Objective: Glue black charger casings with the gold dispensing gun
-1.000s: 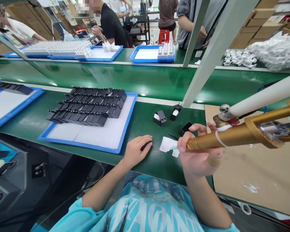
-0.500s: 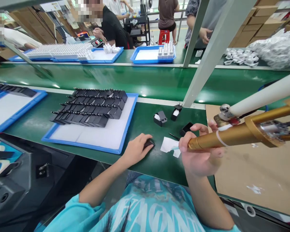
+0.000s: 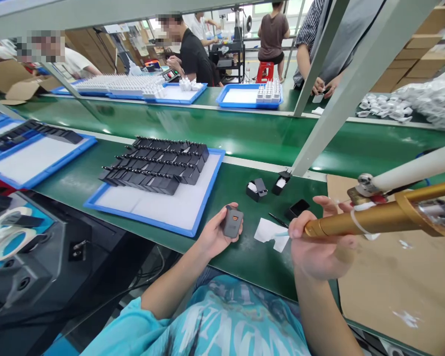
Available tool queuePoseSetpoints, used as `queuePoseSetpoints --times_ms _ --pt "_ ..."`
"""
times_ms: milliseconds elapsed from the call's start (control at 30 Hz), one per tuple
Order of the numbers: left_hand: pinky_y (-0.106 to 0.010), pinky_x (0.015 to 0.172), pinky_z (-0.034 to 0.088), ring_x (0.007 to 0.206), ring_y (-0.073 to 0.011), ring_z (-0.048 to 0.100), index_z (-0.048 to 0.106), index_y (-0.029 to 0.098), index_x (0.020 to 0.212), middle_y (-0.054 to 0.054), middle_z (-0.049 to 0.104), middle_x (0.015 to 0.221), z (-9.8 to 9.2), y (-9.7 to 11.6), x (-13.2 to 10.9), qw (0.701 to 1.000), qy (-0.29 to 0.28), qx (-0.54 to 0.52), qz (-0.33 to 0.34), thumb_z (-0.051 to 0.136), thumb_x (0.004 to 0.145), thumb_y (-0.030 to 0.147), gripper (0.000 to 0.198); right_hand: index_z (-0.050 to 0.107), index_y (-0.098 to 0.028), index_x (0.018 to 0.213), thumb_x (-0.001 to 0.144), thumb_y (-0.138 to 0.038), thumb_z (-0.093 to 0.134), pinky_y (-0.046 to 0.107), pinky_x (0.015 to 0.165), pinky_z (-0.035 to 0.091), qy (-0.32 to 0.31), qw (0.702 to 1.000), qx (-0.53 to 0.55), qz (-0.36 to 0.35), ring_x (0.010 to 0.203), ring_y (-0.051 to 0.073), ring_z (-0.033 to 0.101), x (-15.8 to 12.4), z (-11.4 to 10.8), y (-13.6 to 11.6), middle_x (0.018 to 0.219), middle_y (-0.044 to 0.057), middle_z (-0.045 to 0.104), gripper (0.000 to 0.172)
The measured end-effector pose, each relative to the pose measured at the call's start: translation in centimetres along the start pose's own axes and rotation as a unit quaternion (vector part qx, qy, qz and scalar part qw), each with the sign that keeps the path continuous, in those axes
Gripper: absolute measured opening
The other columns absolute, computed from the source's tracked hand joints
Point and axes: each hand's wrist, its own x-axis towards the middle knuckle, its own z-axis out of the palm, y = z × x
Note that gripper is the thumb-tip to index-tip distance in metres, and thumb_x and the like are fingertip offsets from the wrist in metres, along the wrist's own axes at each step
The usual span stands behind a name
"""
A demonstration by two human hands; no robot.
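Note:
My left hand [image 3: 212, 238] grips a black plug charger [image 3: 232, 223] above the green bench, its face with an orange-lined port turned up towards me. The fingers of my right hand [image 3: 311, 252] wrap around a gold-coloured dispensing gun [image 3: 374, 218], whose thin pale-blue tip points left over a torn white paper [image 3: 264, 230]. Beyond the paper lie a slim black tool [image 3: 278, 219] and an open black case [image 3: 298, 208]. Two more black chargers with white inside, a nearer one [image 3: 257, 190] and a farther one [image 3: 282, 182], sit behind them.
A blue-rimmed tray [image 3: 198, 207] with rows of black chargers lies left of my hands. A slanted metal post [image 3: 330, 104] rises behind the bench. Cardboard [image 3: 400, 277] covers the right side. Across the bench a co-worker's hands [image 3: 324, 89] handle a white part.
My left hand has lifted the charger from the bench and turned its port face up. My right hand still holds the gun. The whole view has shifted.

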Motion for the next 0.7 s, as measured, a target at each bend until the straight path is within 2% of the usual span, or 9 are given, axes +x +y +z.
queuePoseSetpoints --times_ms 133,267,400,500,700 --pt "-0.021 0.045 0.047 0.064 -0.0156 0.064 0.054 0.02 0.111 -0.004 0.065 0.085 -0.8 0.3 0.3 0.999 0.034 0.005 0.018 0.062 0.087 0.037 0.031 0.059 -0.032 0.109 0.079 -0.052 0.058 0.028 0.036 0.039 0.001 1.0 -0.007 -0.006 0.043 0.008 0.054 0.1 -0.1 0.1 0.108 -0.001 0.056 0.036" --pt "-0.024 0.045 0.049 0.066 -0.0178 0.065 0.053 0.022 0.114 -0.004 0.064 0.085 -1.7 0.7 0.0 0.997 0.039 0.043 0.056 0.063 0.085 0.038 0.035 0.058 -0.031 0.11 0.081 -0.051 0.055 0.029 0.037 0.04 -0.007 1.0 -0.008 -0.007 0.044 0.008 0.053 0.1 -0.3 0.2 0.107 0.001 0.056 0.036" --pt "-0.027 0.052 0.053 0.072 -0.0189 0.065 0.051 0.024 0.117 -0.003 0.065 0.089 -2.6 2.2 -0.6 0.988 0.07 0.082 0.113 0.069 0.079 0.029 0.042 0.058 -0.03 0.11 0.08 -0.051 0.054 0.028 0.037 0.039 -0.002 1.0 -0.012 -0.006 0.043 0.008 0.052 0.1 -0.5 0.2 0.104 0.001 0.057 0.037" --pt "-0.026 0.053 0.052 0.072 -0.0179 0.064 0.051 0.023 0.117 -0.004 0.065 0.091 -3.1 3.4 -1.2 0.982 0.098 0.085 0.135 0.067 0.079 0.027 0.042 0.059 -0.03 0.11 0.078 -0.053 0.055 0.029 0.037 0.039 0.003 1.0 -0.011 -0.002 0.043 0.008 0.052 0.1 -0.7 0.3 0.104 0.0 0.058 0.039" --pt "-0.025 0.052 0.05 0.071 -0.0181 0.064 0.051 0.022 0.118 -0.005 0.064 0.091 -2.7 4.1 -2.0 0.982 0.091 0.065 0.154 0.066 0.078 0.029 0.043 0.058 -0.031 0.11 0.08 -0.051 0.052 0.03 0.039 0.041 0.01 1.0 -0.009 -0.001 0.044 0.009 0.054 0.0 -1.1 0.5 0.109 0.0 0.058 0.037"
